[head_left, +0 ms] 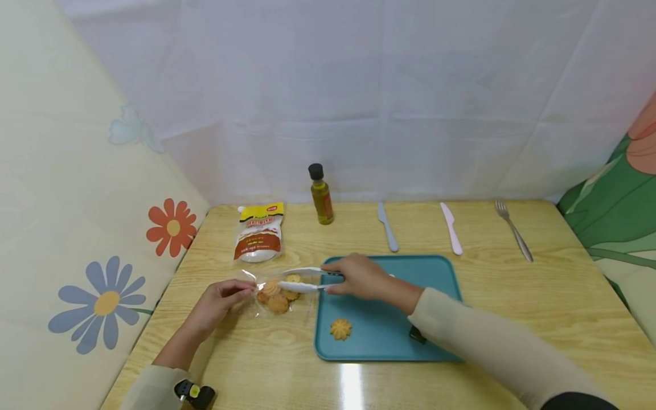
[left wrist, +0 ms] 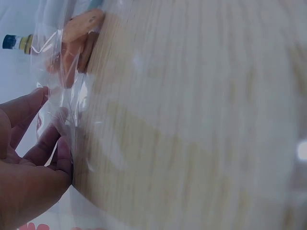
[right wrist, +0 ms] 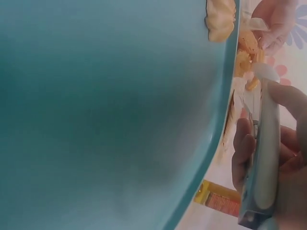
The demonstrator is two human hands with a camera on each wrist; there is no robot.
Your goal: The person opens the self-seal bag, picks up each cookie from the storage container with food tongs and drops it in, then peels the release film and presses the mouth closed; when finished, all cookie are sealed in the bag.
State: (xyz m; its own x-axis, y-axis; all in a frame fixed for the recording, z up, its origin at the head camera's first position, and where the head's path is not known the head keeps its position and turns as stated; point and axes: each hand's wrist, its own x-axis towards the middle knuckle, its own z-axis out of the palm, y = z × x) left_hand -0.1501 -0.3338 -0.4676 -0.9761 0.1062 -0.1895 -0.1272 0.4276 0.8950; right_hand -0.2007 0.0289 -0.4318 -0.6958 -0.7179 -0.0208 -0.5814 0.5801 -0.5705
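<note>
My left hand (head_left: 217,304) pinches the left edge of a clear plastic bag (head_left: 306,307) lying on the table, with several cookies (head_left: 278,304) inside. In the left wrist view, thumb and fingers meet at the crinkled bag film (left wrist: 72,103). My right hand (head_left: 361,277) grips a pair of tongs (head_left: 299,287) with white tips; the tips are spread over the cookies at the bag's right side. A blue-green tray (head_left: 379,341) lies under the right hand and forearm. One flower-shaped cookie (head_left: 340,329) rests near its left front; the forearm hides part of the tray.
Behind the bag lies a yellow, white and brown pouch (head_left: 258,233). An oil bottle (head_left: 322,196) with a black cap stands at the back. Right of it lie a grey-blue knife (head_left: 388,228), a pink knife (head_left: 451,229) and a fork (head_left: 514,230).
</note>
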